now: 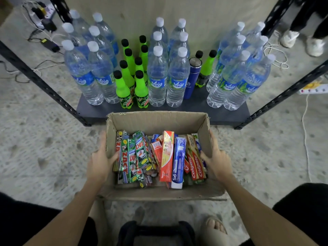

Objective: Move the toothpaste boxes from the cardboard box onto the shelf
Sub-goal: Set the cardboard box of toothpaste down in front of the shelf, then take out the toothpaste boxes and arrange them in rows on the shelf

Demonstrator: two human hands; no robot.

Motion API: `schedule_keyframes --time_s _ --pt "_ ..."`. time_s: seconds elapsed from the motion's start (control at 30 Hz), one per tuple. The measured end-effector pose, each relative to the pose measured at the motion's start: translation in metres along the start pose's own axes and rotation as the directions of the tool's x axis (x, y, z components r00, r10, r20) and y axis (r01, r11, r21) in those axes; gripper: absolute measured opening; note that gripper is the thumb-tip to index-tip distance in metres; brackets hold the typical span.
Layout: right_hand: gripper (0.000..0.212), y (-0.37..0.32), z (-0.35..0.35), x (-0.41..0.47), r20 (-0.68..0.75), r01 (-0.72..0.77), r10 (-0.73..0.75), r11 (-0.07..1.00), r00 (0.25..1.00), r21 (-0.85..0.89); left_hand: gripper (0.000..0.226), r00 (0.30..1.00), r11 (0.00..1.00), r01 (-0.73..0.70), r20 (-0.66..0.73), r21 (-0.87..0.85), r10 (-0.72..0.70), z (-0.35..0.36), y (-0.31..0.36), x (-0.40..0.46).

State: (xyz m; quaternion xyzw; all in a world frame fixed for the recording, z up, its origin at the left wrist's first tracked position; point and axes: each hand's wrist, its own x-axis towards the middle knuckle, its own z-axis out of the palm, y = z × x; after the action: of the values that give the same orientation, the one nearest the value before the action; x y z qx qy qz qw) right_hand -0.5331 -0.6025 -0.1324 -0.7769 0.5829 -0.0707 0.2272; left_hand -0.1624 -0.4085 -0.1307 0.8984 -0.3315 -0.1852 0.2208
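An open cardboard box sits on the floor in front of the shelf. Inside lie several toothpaste boxes: green ones on the left, an orange one, a blue one and red Colgate ones on the right. My left hand grips the box's left wall, thumb inside against a green toothpaste box. My right hand grips the right wall, thumb inside near the Colgate boxes.
The dark bottom shelf holds several water bottles, green soda bottles and a blue flask. Black shelf posts flank it. Cables and power strips lie on the floor. A person's shoes stand at back right.
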Motion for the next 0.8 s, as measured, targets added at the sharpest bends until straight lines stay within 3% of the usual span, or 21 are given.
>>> schedule_keyframes --time_s 0.3,0.47,0.53,0.63,0.7,0.77,0.8 --pt "0.094 -0.006 0.005 -0.001 -0.064 -0.024 0.018 0.997 0.998 -0.079 0.102 0.998 0.994 -0.062 -0.007 0.094 0.063 -0.002 0.011 -0.001" --pt "0.072 -0.009 0.006 -0.005 -0.306 0.04 -0.169 0.922 0.937 -0.386 0.084 0.943 0.872 -0.171 -0.181 0.459 0.28 0.002 0.014 -0.004" --pt "0.057 -0.017 0.003 -0.008 -0.385 0.059 -0.253 0.892 0.888 -0.449 0.074 0.914 0.816 -0.224 -0.176 0.533 0.366 0.004 0.026 -0.005" --pt "0.047 -0.04 0.008 -0.011 -0.355 0.157 -0.289 0.921 0.889 -0.358 0.065 0.907 0.835 -0.384 -0.011 0.394 0.422 0.026 0.063 -0.009" --pt "0.057 -0.057 0.019 -0.015 -0.242 0.154 -0.197 0.97 0.95 -0.188 0.061 0.92 0.912 -0.388 0.124 0.137 0.373 0.051 0.09 -0.012" --pt "0.074 -0.072 0.03 -0.02 -0.074 -0.044 0.051 0.995 0.996 0.087 0.06 0.921 0.945 -0.309 0.213 -0.111 0.326 0.076 0.112 -0.011" --pt "0.08 -0.075 0.037 -0.021 0.017 -0.175 0.175 0.966 0.984 0.19 0.061 0.92 0.941 -0.281 0.226 -0.188 0.32 0.088 0.121 -0.009"
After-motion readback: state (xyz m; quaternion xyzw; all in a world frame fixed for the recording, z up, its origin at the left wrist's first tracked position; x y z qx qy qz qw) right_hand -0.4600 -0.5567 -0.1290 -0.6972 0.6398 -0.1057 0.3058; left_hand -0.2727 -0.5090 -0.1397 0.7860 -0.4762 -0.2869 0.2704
